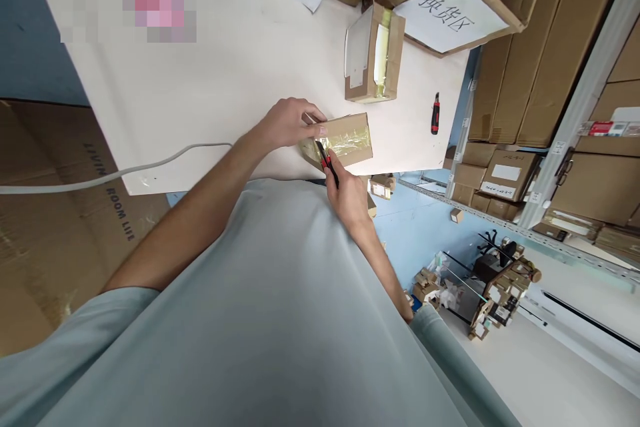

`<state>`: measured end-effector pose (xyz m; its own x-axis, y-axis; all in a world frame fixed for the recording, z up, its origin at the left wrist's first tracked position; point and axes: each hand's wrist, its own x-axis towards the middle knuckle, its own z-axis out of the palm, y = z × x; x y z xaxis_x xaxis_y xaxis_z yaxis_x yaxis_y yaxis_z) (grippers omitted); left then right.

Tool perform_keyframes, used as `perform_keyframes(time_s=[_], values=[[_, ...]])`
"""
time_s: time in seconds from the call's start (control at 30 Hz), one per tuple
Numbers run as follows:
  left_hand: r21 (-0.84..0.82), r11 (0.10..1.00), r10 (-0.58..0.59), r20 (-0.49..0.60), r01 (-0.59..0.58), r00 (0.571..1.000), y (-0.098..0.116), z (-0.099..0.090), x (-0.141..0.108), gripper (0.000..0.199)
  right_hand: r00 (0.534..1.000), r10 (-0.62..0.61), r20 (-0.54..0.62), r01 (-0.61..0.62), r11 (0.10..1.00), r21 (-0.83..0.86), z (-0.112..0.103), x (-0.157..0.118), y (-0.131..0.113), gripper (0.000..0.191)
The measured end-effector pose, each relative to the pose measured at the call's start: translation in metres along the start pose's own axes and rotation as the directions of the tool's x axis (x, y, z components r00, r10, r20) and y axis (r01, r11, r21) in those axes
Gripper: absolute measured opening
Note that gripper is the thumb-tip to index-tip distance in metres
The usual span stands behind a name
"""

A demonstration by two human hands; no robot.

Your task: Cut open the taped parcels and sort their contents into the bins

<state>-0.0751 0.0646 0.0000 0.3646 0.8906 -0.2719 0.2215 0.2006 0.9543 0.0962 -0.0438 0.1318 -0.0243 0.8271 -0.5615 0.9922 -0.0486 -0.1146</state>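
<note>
A small cardboard box [353, 137] with shiny yellowish tape along its top lies at the near edge of the white table. My left hand [293, 123] grips the box's left end, thumb on top and fingers bent over the far side. In my right hand [350, 197] is a red and black utility knife [327, 163], its tip at the taped face close to my left thumb. Whether the blade has gone into the tape I cannot tell.
A taped box [375, 57] stands upright behind, near a large open carton [455, 13] with a handwritten sheet. A second utility knife [436, 113] lies at the table's right. A grey cable [165, 159] crosses the left edge. Shelves with cartons [510, 173] stand right.
</note>
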Motion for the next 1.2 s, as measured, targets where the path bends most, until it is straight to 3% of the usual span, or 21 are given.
perform_keyframes(time_s=[0.27,0.57,0.93,1.2], values=[[0.028,0.998,-0.048,-0.023,0.048,0.999,0.003,0.0,0.004,0.034,0.995,0.044,0.087,-0.033,0.992,-0.124,-0.024,0.011,-0.026,0.053],[0.076,0.995,-0.057,-0.066,0.062,0.996,0.007,0.007,-0.002,0.034,0.973,0.136,0.184,-0.091,0.967,-0.238,-0.017,-0.01,-0.027,0.053],[0.072,0.994,-0.081,-0.077,0.087,0.994,0.01,0.011,-0.009,0.026,0.968,0.098,0.231,-0.038,0.967,-0.251,-0.017,-0.008,-0.028,0.062],[0.076,0.99,-0.106,-0.179,0.121,0.978,0.02,0.017,-0.016,0.021,0.973,0.024,0.23,0.037,0.966,-0.255,-0.014,-0.001,-0.022,0.067]])
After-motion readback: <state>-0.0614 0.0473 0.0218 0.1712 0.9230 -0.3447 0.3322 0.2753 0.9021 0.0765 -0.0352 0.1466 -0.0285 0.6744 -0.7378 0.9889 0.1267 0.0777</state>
